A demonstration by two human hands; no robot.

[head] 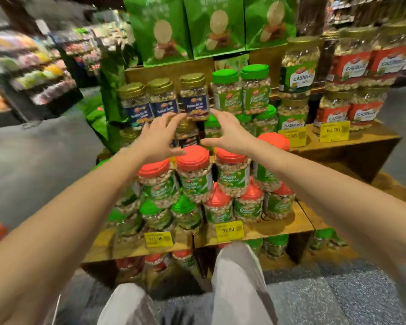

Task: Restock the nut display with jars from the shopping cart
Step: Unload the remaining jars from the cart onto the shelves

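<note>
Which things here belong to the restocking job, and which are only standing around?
Job: left hand and right hand, both empty; gold-lid jars ahead of them; red-lid jars below; wooden display shelf.
Just there: yellow price tags; green bags on top; blurred aisle shelves at left.

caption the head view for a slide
Left hand and right hand, open, flank a gold-lidded jar on the nut display

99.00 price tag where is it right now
In the head view, the 99.00 price tag sits on the front edge of the lower wooden shelf, below the red-lidded jars and right of the 113.90 tag.
</note>
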